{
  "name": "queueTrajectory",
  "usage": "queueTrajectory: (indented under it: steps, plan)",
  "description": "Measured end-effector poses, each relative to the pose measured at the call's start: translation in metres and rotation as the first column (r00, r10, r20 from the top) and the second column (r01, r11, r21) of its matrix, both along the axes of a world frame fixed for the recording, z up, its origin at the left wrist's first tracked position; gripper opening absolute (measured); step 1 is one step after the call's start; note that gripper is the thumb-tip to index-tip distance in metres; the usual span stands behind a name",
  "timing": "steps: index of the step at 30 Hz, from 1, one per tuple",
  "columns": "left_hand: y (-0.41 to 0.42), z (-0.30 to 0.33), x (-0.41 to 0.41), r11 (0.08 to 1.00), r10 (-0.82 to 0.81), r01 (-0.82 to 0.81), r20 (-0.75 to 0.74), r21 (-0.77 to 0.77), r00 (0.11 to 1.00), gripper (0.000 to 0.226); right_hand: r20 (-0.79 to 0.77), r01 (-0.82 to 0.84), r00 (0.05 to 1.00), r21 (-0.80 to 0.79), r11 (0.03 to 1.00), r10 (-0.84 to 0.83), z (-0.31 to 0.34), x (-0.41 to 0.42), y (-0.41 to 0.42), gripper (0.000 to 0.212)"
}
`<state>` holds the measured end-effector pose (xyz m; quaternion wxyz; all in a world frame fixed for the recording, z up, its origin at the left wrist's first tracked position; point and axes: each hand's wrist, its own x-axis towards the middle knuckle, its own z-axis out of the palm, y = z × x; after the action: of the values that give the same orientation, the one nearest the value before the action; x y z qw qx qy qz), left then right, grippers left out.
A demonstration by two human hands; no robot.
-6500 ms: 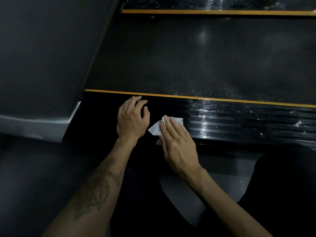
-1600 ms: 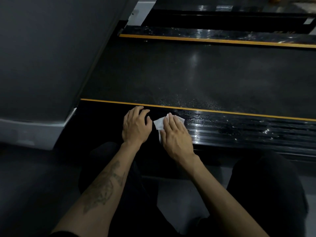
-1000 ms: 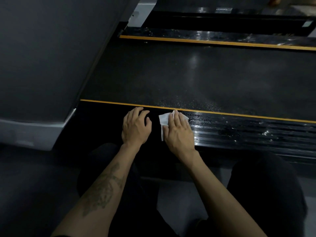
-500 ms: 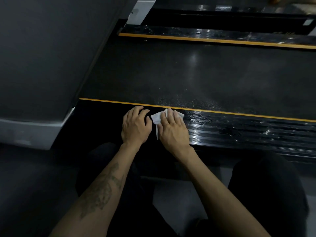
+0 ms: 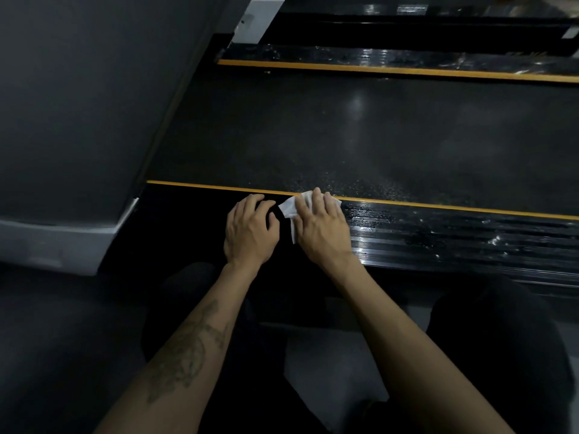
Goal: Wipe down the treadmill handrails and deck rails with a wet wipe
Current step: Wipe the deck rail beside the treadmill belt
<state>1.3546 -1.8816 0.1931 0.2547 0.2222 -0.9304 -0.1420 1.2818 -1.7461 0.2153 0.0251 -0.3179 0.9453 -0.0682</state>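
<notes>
No readable text, label, brand, number or sign shows anywhere in view.

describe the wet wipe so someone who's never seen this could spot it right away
Find the near deck rail, the ribbed black strip with a yellow line beside the treadmill belt. The right hand presses flat on it, next to the left hand. The wet wipe is the crumpled white sheet under those fingers, the only white thing on the rail.

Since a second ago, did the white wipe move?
Yes. The white wet wipe under the right hand slid away from the person, up to the yellow stripe, and slightly nearer the left hand.
</notes>
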Motion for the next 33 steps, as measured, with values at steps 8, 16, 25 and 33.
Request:
queueTrajectory:
  steps: [8,16,25,33]
  plan:
    - [-0.001,0.002,0.001,1.0,-0.002,0.002,0.043,0.015,0.999,0.031,-0.047,-0.044,0.998,-0.089,0.995,0.04,0.0,0.009,0.016,0.059]
    - [0.0,0.006,0.002,1.0,-0.002,0.0,0.058,0.027,0.998,0.033,-0.06,-0.143,0.988,-0.008,0.99,0.142,-0.003,0.01,0.014,0.054]
    - [0.0,0.003,0.001,0.999,-0.035,0.037,0.052,-0.027,0.998,0.032,-0.01,-0.038,0.999,-0.004,0.999,0.038,-0.004,0.02,0.013,0.059]
    - [-0.001,0.004,0.0,0.991,-0.117,0.123,0.091,-0.056,0.989,0.035,0.01,0.09,0.996,-0.018,0.996,-0.09,-0.005,0.003,0.027,0.061]
